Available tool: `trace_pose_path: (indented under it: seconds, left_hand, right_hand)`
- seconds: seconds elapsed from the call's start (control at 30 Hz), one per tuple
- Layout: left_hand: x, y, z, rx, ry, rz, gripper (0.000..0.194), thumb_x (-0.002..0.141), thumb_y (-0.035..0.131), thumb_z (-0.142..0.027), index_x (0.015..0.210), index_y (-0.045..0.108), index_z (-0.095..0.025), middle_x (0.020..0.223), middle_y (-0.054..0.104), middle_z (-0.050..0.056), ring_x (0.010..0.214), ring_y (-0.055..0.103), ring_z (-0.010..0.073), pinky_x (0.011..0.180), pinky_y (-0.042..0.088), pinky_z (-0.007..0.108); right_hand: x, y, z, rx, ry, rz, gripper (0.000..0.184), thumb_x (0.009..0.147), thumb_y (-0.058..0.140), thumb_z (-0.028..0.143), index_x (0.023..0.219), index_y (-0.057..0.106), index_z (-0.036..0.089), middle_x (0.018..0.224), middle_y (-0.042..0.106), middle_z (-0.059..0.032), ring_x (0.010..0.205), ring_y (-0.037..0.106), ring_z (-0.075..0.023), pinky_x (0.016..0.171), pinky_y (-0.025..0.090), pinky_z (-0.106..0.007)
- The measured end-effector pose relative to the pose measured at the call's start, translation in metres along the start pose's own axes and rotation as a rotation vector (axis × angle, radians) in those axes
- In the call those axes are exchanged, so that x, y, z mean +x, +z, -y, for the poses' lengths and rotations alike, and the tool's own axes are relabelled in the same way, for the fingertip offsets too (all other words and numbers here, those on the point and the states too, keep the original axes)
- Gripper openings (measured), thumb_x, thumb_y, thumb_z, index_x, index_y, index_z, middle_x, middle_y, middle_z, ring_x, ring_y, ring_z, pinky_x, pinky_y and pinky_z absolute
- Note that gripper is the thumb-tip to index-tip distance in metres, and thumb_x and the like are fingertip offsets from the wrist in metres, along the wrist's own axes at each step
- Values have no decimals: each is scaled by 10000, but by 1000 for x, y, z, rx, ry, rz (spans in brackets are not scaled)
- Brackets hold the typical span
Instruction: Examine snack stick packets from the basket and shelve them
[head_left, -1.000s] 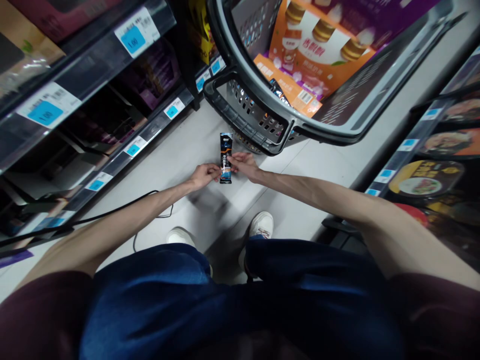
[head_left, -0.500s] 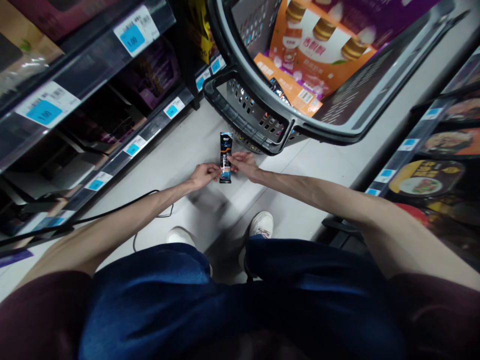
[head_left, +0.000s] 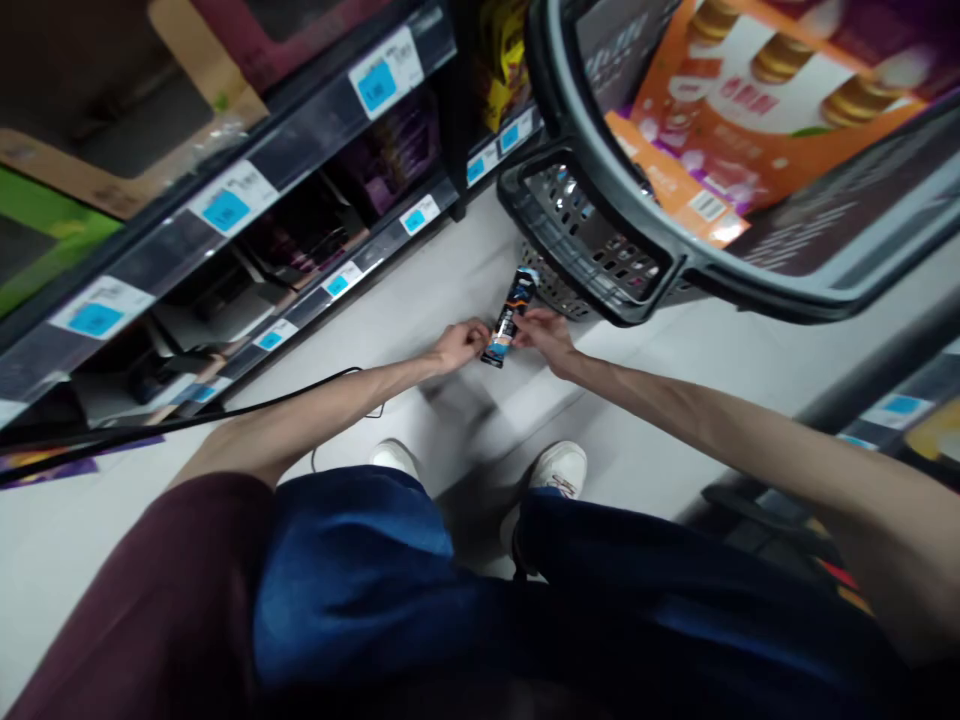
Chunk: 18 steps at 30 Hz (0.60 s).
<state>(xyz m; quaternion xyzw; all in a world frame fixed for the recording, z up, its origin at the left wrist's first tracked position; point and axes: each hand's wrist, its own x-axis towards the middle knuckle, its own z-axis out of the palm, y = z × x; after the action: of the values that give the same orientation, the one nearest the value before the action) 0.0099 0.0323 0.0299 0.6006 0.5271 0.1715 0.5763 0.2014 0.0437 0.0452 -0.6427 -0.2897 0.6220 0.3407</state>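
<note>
A narrow black-and-blue snack packet (head_left: 514,299) with an orange stripe is held over the floor, its top leaning to the right. My right hand (head_left: 549,338) pinches its right edge, thumb across the front. From the other side, the curled fingers of my left hand (head_left: 460,345) close at its lower left edge; their exact hold is small in view. Just beyond the packet stands a grey shopping basket (head_left: 750,268) with a black handle (head_left: 581,245). Inside the basket lies a large orange-and-purple snack bag (head_left: 757,110).
Shelves with price tags (head_left: 234,200) run along the left, stocked with boxes and bags. Another shelf edge (head_left: 900,405) is at the right. A black cable (head_left: 292,393) passes by my left forearm. My white shoes (head_left: 559,468) stand on the pale floor.
The view has swung, so basket, packet and hands appear farther right. The packet has tilted from upright to leaning right. My right hand keeps its pinch on it.
</note>
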Motion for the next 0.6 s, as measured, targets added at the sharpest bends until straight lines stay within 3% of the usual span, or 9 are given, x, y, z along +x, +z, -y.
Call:
trace_pose_path:
  seconds: [0.1, 0.3, 0.43, 0.6]
  left_hand:
    - [0, 0, 0, 38, 33, -33, 156, 816, 564, -251, 942, 581, -161, 782, 650, 24, 704, 580, 148, 688, 443, 276]
    - [2, -3, 2, 224, 189, -70, 376, 784, 706, -415, 993, 529, -158, 961, 633, 75, 835, 572, 182, 769, 443, 301]
    - [1, -10, 6, 309, 272, -28, 365, 812, 694, -322, 1076, 519, -142, 1053, 636, 120, 929, 595, 216, 844, 451, 326]
    - [-8, -32, 9, 289, 305, 91, 436, 853, 610, -240, 1240, 476, -90, 1141, 633, 162, 1033, 601, 224, 899, 449, 318]
  right_hand:
    - [-3, 3, 1, 7, 7, 0, 222, 784, 774, 189, 693, 572, 171, 580, 658, 6, 503, 635, -126, 519, 529, -221]
    - [-20, 12, 3, 60, 61, 61, 107, 777, 738, 121, 753, 637, 146, 716, 722, -40, 617, 711, -166, 638, 612, -253]
    - [-29, 15, 0, 46, 95, 118, 76, 792, 706, 126, 864, 687, 142, 864, 753, -66, 748, 736, -190, 726, 622, -276]
    - [-33, 23, 0, -122, 94, 269, 159, 811, 729, 283, 932, 703, 184, 1013, 746, -66, 889, 729, -226, 800, 600, -326]
